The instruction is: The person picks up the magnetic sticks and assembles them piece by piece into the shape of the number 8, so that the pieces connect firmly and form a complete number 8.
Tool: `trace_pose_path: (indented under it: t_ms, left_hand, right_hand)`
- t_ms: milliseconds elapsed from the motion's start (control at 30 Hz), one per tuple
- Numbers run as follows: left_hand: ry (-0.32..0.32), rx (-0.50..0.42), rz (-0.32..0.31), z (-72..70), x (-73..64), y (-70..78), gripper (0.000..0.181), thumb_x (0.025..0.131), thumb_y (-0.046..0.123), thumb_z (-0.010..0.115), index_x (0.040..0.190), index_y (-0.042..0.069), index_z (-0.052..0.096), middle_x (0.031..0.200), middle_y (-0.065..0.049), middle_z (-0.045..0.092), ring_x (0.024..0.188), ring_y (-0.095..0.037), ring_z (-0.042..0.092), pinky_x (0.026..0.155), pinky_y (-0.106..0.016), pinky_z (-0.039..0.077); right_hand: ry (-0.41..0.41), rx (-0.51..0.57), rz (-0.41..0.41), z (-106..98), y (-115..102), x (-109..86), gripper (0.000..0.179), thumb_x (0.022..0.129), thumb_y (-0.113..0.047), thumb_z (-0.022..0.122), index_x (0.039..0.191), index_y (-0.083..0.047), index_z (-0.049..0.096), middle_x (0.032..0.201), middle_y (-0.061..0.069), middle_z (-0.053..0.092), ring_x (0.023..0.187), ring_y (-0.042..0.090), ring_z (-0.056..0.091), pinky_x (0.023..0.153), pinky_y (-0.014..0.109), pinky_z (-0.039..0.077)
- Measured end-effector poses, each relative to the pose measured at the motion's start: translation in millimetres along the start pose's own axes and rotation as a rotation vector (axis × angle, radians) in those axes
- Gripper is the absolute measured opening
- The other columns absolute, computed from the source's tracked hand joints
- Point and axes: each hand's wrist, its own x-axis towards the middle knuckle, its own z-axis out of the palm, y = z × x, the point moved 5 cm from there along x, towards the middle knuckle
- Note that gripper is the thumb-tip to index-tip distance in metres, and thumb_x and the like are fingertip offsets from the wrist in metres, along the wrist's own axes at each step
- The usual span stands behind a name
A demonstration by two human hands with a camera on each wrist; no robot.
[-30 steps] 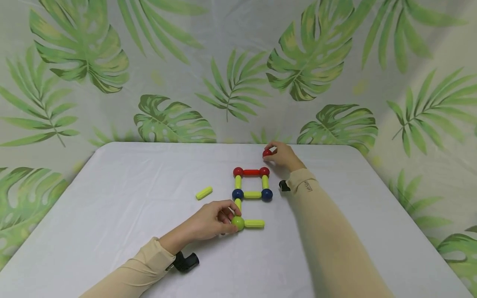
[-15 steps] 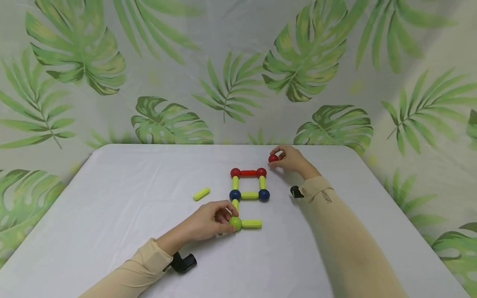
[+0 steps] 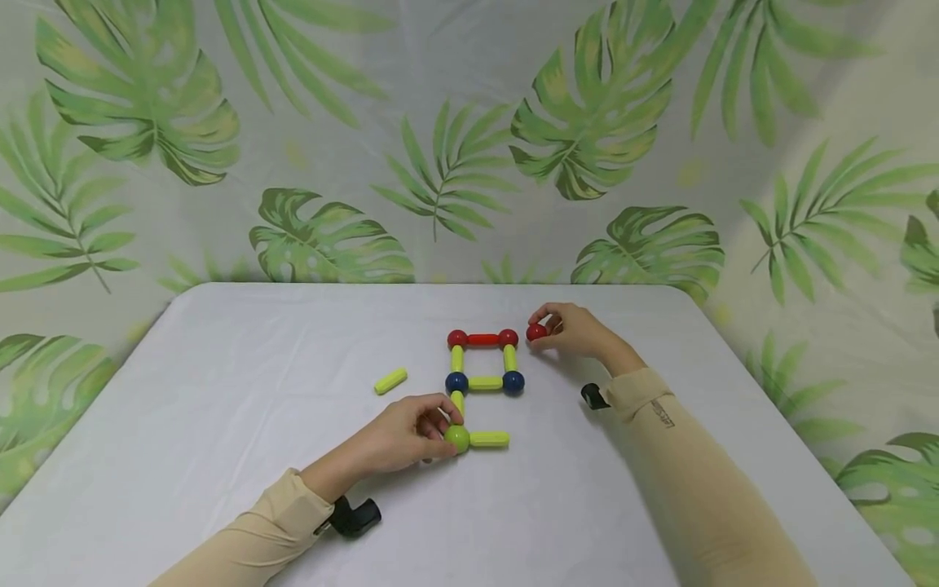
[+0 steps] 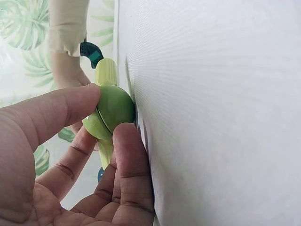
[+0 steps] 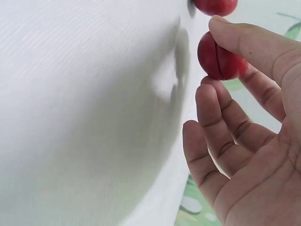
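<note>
My left hand (image 3: 411, 436) pinches a green ball (image 4: 115, 110) between thumb and fingers. From that ball one yellow-green rod (image 3: 489, 439) points right, and another (image 3: 458, 403) leads up to a blue ball (image 3: 456, 382). A second blue ball (image 3: 513, 381), two red balls, a red rod (image 3: 483, 339) and yellow-green rods make a square frame with it. My right hand (image 3: 575, 330) holds a loose red ball (image 5: 220, 56) by thumb and fingertips, just right of the frame's upper-right red ball (image 3: 509, 339).
A loose yellow-green rod (image 3: 391, 381) lies left of the frame. All of it is on a table with a white cloth (image 3: 242, 391). Behind the table's far edge hangs a leaf-patterned curtain (image 3: 469, 163). Each wrist carries a black camera.
My right hand has brought the loose red ball nearer to me, from beyond the frame to beside its upper-right corner. My left hand still pinches the green ball.
</note>
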Motion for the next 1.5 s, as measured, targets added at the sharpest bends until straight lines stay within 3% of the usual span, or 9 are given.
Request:
trace_pose_path:
  t_ms: [367, 833, 1500]
  left_hand:
    - [0.001, 0.008, 0.008, -0.5, 0.2, -1.2, 0.027, 0.092, 0.012, 0.084, 0.116, 0.017, 0.071, 0.103, -0.005, 0.068, 0.084, -0.015, 0.062, 0.064, -0.022, 0.051]
    - [-0.003, 0.008, 0.013, 0.2, 1.0, -0.8, 0.026, 0.093, 0.011, 0.084, 0.115, 0.017, 0.072, 0.102, -0.004, 0.068, 0.084, -0.017, 0.062, 0.064, -0.022, 0.050]
    - [-0.008, -0.034, 0.008, 0.3, -0.1, -0.3, 0.027, 0.092, 0.010, 0.084, 0.116, 0.013, 0.071, 0.103, -0.008, 0.067, 0.083, -0.015, 0.061, 0.063, -0.022, 0.051]
  right_hand:
    - [-0.042, -0.046, -0.059, 3, -7, -27.2, 0.039, 0.094, -0.025, 0.085, 0.126, -0.014, 0.068, 0.112, 0.013, 0.069, 0.099, 0.027, 0.062, 0.083, 0.034, 0.052]
    - [-0.129, -0.025, -0.169, 9, -28, -68.7, 0.036, 0.092, -0.024, 0.086, 0.121, -0.014, 0.068, 0.099, 0.004, 0.069, 0.090, 0.018, 0.063, 0.083, 0.034, 0.054]
    - [-0.322, -0.014, -0.171, 43, -48, -100.3, 0.034, 0.088, -0.023, 0.091, 0.114, -0.019, 0.068, 0.095, -0.002, 0.068, 0.086, 0.015, 0.063, 0.079, 0.029, 0.054]
